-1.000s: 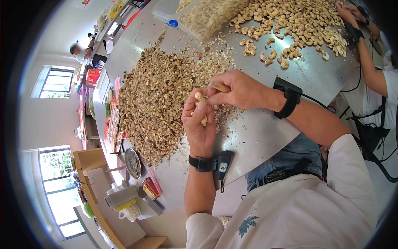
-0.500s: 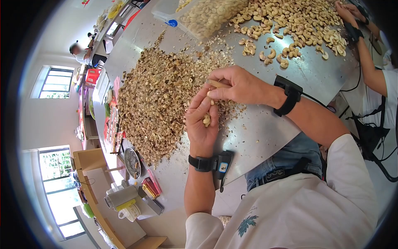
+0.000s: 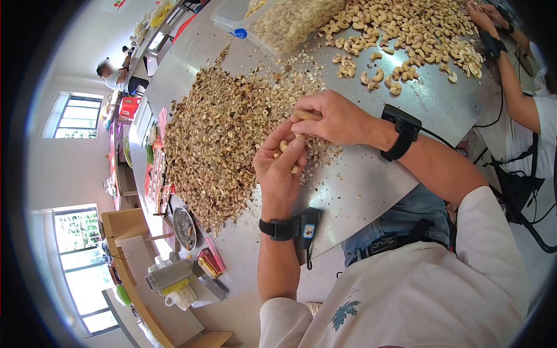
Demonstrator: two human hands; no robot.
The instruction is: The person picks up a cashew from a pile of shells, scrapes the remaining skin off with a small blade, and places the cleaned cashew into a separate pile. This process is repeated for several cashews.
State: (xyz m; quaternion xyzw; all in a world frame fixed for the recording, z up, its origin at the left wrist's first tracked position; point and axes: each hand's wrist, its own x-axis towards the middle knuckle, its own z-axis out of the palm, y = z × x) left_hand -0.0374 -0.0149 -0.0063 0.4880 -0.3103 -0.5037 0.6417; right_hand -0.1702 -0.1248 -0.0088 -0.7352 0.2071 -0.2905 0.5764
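Note:
My left hand [image 3: 278, 165], palm up, has its fingers curled round several pale cashew nuts [image 3: 283, 146]. My right hand [image 3: 325, 118] meets its fingertips from the right, gripping a small tan wooden-looking tool [image 3: 306, 115] between thumb and fingers. What lies between the touching fingertips is too small to make out. Beneath and behind both hands spreads a large heap of brown shell pieces [image 3: 214, 139] on the metal table [image 3: 348, 191]. Unstacked cashews [image 3: 406, 29] lie beyond my right hand, at the table's far right.
A clear plastic box of cashews [image 3: 290, 26] stands at the far edge, with a blue object [image 3: 239, 33] beside it. A co-worker's hands [image 3: 486, 16] are at the upper right. A round metal dish [image 3: 185, 228] sits at the left, and another person [image 3: 113, 74] is farther back.
My left hand has shifted slightly left and its fingers have rolled, showing a cashew between thumb and fingers. My right hand has barely moved and still grips the tool.

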